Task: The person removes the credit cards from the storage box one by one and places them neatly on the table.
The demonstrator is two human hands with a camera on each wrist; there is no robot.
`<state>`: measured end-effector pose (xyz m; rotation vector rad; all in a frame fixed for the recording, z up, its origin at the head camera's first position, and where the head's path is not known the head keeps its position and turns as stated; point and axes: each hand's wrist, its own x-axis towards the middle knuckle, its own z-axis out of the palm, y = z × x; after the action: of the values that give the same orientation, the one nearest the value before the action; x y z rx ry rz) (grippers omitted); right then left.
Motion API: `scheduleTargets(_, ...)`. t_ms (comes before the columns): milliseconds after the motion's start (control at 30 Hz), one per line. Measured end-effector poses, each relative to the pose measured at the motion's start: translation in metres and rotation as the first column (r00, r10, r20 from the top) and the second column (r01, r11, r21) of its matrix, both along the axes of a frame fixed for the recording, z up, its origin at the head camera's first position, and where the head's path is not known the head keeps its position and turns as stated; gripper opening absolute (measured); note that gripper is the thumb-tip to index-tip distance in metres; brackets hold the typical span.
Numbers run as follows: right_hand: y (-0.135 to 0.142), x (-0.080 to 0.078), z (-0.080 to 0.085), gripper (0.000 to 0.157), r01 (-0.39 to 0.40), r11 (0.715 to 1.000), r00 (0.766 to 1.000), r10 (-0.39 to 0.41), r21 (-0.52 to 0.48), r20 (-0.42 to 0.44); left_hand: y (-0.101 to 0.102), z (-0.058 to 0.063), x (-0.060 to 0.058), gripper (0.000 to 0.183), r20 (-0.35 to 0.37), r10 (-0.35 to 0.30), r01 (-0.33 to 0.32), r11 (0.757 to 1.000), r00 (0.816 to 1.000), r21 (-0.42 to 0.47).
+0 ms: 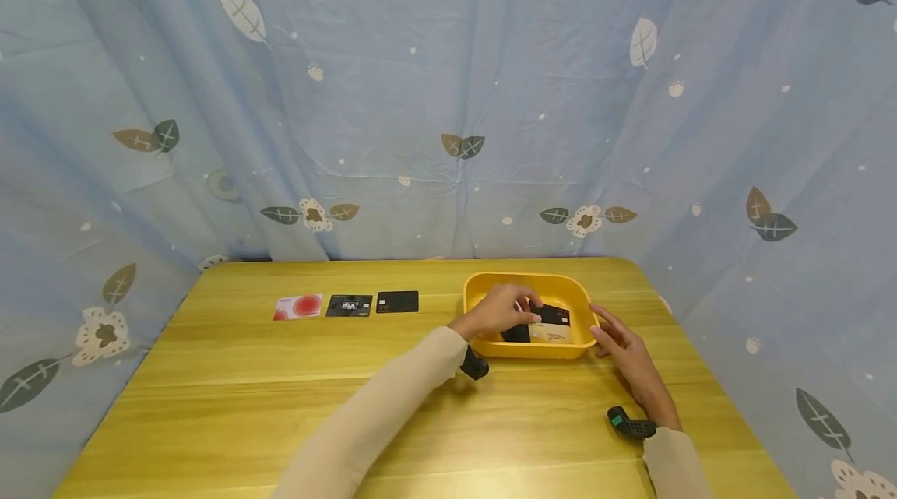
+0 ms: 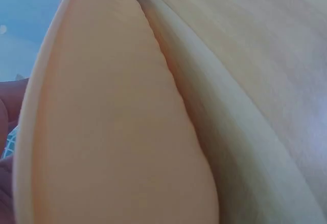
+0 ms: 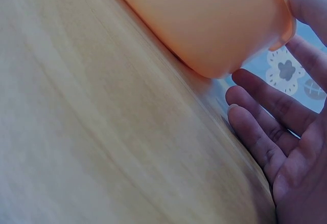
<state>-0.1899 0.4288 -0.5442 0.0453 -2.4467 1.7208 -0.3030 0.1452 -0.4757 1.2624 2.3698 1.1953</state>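
A yellow tray [image 1: 532, 351] stands at the back right of the table. My left hand [image 1: 499, 309] reaches over its left side, thumb and finger pinching the left end of a black card [image 1: 557, 316]. Under and beside that card lie a cream-coloured card [image 1: 550, 333] and another black card [image 1: 517, 333]. My right hand [image 1: 627, 355] holds the tray's right rim by thumb and finger; the other fingers extend by the tray's lower corner in the right wrist view. The tray's outer wall [image 2: 112, 106] hides most of the left hand in the left wrist view.
Left of the tray, a white card with red circles [image 1: 297, 307], a dark grey VIP card [image 1: 349, 306] and a black card [image 1: 397, 301] lie in a row on the wooden table [image 1: 280, 382]. A blue patterned curtain [image 1: 392, 94] hangs behind.
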Motion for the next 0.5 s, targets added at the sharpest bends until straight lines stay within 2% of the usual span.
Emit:
scheduleTargets(133, -0.002, 0.001, 0.004, 0.055, -0.009, 1.000, 1.000, 0.009, -0.002, 0.003, 0.003, -0.004, 0.000, 0.021, 0.021, -0.019, 0.019, 1.000, 1.000, -0.013)
scheduleTargets(367, -0.010, 0.010, 0.022, 0.056, -0.025, 1.000, 1.000, 0.025, 0.005, 0.001, 0.007, -0.008, 0.001, 0.031, 0.077, 0.048, -0.044, 0.997, 0.996, -0.058)
scheduleTargets(500, -0.006, 0.006, 0.014, 0.055, -0.023, 1.000, 1.000, 0.023, -0.003, 0.000, 0.011, -0.009, 0.001, 0.034, 0.048, 0.082, -0.076, 0.990, 0.995, -0.120)
